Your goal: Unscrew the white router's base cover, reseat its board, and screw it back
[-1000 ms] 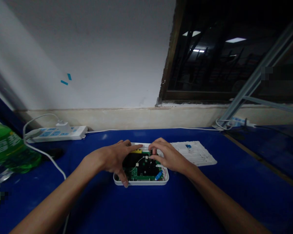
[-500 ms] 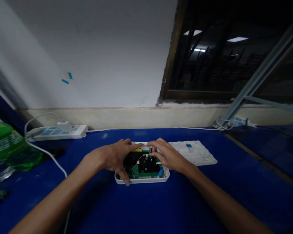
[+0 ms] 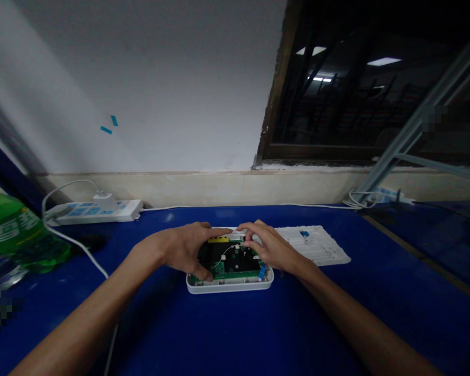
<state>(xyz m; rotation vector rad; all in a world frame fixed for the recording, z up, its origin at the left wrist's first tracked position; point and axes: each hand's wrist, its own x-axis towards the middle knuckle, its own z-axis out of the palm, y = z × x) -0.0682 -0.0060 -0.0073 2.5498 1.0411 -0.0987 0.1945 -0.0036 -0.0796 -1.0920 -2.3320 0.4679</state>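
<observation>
In front of me on the blue table lies a white plastic housing point(image 3: 231, 287), open at the top. A green circuit board point(image 3: 241, 274) with a black middle area, a thin white wire and a yellow port block point(image 3: 218, 239) sits in it; its near edge shows a gap to the housing's front wall. My left hand point(image 3: 184, 248) spans the board's left part, thumb on the near edge and fingers at the far side. My right hand point(image 3: 268, 245) is closed at the far right corner, fingertips pinching the board's edge there. A blue connector piece point(image 3: 262, 272) shows at the near right corner.
A white ribbed cover point(image 3: 317, 245) lies right of the housing. Behind on the left is a power strip point(image 3: 129, 210) with a plug and white cable point(image 3: 80, 245). A green bottle point(image 3: 19, 230) stands at far left. A metal strut point(image 3: 399, 143) slants down at right.
My left thumb has moved from the housing's front rim onto the board's near edge. The board's near side now stands farther from the front wall. My right hand has barely moved.
</observation>
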